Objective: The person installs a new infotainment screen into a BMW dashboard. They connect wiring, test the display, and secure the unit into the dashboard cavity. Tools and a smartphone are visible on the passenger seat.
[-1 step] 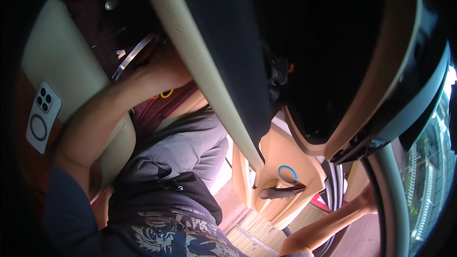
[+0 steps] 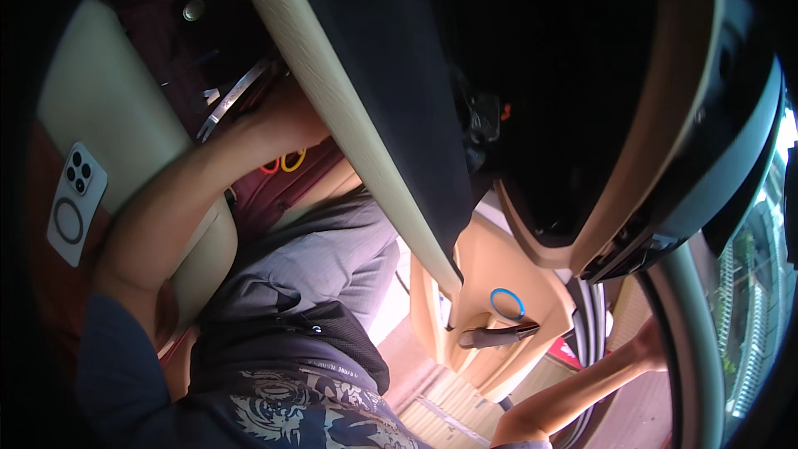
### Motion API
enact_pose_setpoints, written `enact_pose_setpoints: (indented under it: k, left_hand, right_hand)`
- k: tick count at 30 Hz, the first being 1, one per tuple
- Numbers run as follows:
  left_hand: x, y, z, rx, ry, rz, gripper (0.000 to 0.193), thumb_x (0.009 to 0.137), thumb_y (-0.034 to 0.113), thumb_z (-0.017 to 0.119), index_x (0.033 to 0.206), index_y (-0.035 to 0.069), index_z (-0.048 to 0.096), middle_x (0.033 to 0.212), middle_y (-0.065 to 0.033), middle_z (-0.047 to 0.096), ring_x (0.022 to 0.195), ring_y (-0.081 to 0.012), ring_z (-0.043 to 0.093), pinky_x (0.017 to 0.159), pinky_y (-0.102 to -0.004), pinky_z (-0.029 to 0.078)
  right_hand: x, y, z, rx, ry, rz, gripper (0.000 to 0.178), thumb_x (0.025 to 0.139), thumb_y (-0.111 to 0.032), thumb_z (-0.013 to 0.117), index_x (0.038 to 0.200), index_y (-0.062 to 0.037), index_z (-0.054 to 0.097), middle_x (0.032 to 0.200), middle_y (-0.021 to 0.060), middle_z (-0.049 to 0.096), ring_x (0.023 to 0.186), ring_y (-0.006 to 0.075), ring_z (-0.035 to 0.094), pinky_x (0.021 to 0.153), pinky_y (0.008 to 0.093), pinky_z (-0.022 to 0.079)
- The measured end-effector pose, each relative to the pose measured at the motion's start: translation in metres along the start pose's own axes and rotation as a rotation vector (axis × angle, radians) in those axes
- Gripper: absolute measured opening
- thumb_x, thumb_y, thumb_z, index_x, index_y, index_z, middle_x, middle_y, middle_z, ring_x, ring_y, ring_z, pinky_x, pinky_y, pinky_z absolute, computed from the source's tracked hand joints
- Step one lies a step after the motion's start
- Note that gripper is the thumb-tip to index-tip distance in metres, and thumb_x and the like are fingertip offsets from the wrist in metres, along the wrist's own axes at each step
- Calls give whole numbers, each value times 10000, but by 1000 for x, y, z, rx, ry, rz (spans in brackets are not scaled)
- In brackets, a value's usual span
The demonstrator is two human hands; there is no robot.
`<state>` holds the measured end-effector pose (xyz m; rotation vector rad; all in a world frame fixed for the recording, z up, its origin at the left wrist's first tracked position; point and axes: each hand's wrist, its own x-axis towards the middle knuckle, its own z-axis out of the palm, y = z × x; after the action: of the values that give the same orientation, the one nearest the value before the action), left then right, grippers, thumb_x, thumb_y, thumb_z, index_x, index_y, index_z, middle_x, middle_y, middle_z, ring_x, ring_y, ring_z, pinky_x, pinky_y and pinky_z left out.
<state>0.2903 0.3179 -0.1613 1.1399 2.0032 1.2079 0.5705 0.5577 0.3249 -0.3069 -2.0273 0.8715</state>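
Spanning eleven to five o'clock, cream strip (image 2: 342,112) looks light, stiff; likely best held by edges. Left hand (image 2: 299,116) partly behind, right hand (image 2: 653,346) at four o'clock; cannot tell either one's fingers.

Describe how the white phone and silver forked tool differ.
The white phone is a broad, rounded slab; the silver forked tool is a narrow strip. The phone's back bears dark circular details; the tool has a notched lower end. Both show left of the picture's middle.
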Motion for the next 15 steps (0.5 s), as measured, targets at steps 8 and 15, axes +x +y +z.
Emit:
enact_pose_setpoints:
  k: [8,15]
  left_hand:
    - [-25,28,-9,378,39,-52,177,867,150,687,1015,76,750,978,-146,727,968,-324,705,893,-429,550]
    - [-94,150,5,-630,-7,473,92,930,91,674,918,0,685,777,-151,684,714,-297,679,668,-377,523]
  right_hand:
    - [15,-3,-5,402,-188,144,432,967,-350,675,1206,7,719,1275,190,704,1186,355,656,1171,575,397]
    - [23,-1,1,417,-186,111,540,958,-449,629,1196,26,727,1230,227,714,1172,405,678,1107,622,468]
